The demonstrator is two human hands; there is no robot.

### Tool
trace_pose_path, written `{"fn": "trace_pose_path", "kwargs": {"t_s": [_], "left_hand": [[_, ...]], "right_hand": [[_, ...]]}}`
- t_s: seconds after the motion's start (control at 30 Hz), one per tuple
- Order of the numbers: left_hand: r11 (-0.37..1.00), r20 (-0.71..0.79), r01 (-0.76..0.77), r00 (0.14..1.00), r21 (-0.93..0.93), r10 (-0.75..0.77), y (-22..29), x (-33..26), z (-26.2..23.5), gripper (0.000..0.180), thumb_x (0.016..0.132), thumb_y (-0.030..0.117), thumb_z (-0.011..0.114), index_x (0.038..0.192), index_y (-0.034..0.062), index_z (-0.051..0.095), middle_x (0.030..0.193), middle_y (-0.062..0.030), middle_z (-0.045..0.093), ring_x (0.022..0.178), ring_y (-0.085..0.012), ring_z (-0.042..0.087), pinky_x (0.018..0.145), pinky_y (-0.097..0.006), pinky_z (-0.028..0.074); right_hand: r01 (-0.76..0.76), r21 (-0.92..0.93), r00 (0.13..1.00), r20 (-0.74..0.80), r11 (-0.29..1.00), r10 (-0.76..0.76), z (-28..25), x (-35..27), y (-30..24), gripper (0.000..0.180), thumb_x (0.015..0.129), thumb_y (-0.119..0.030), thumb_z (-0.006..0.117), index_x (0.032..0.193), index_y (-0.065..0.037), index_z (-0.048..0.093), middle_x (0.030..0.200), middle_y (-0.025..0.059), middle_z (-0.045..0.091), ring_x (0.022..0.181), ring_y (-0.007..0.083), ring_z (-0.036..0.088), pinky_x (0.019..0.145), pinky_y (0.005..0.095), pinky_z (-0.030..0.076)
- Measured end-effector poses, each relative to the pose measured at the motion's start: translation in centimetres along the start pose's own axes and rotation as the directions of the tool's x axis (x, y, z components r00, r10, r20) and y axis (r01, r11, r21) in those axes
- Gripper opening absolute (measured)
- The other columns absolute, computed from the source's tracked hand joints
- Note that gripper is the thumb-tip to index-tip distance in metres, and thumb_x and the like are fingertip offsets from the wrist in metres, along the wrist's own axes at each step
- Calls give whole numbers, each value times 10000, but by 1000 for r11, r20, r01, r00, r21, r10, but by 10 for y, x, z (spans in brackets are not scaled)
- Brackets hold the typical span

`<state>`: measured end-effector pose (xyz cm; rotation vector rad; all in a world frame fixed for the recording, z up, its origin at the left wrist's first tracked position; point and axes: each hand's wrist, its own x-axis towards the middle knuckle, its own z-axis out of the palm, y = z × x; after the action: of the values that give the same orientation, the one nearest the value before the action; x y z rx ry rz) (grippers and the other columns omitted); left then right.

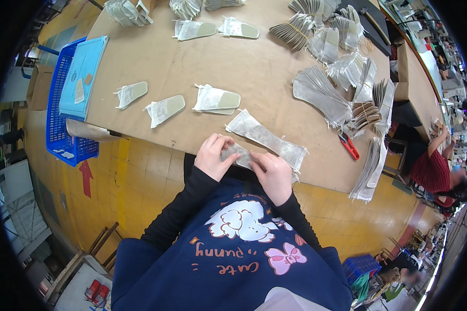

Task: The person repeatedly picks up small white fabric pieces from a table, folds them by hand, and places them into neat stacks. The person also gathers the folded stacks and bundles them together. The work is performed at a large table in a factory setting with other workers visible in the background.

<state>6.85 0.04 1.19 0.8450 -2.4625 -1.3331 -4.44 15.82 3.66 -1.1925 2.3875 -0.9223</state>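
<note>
A: State of the hands?
B: The left hand (214, 155) grasps the left end of a grey fabric piece (236, 154) between thumb and fingers. The right hand (273, 173) pinches the same piece farther right.
A: Position of that piece?
B: At the near edge of the table (192, 66), between the hands, partly covered by the fingers. Whether it touches the tabletop, I cannot tell.
A: Items nearby?
B: A longer grey strip (267, 137) lies flat just beyond the hands. To the right, a red-handled tool (349, 147) rests near stacked grey pieces (323, 96).
A: Left side?
B: A blue basket (56, 132) stands beside the table.
</note>
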Motion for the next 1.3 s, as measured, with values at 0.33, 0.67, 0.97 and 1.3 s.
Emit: {"fn": "trace_pose_path", "kwargs": {"t_s": [0.33,0.67,0.97,1.3], "left_hand": [[982,-95,-164,980,94,173,15,16,-3,332,784,61,748,1106,63,671,967,-92,610,932,-257,613,814,-366,497],[818,225,-495,867,291,444,31,62,31,476,768,89,741,1227,163,643,1083,-37,637,1073,-253,585,928,-408,441],[939,-22,-194,980,-284,196,65,32,45,207,929,108,612,1088,-23,633,1020,-194,624,901,-386,631,762,-429,504],[805,13,-456,873,380,488,71,39,24,315,845,87,635,1158,107,667,1016,-13,663,959,-205,608,838,-347,403]], "right_hand": [[-7,58,973,229,998,-7,-24,5,12,253,829,-127,737,1070,-49,722,879,108,698,737,299,657,698,364,508],[-279,815,842,-46,507,537,-101,-46,66,340,927,-47,663,1253,46,639,1107,70,709,916,135,664,800,258,522],[9,995,885,36,-94,465,-23,-7,18,500,965,28,555,1444,26,411,1188,78,573,1055,141,581,932,277,485],[-21,542,742,-555,840,376,-5,-2,4,874,808,-56,759,1528,-20,264,1489,212,348,1346,350,382,1116,492,322]]}}
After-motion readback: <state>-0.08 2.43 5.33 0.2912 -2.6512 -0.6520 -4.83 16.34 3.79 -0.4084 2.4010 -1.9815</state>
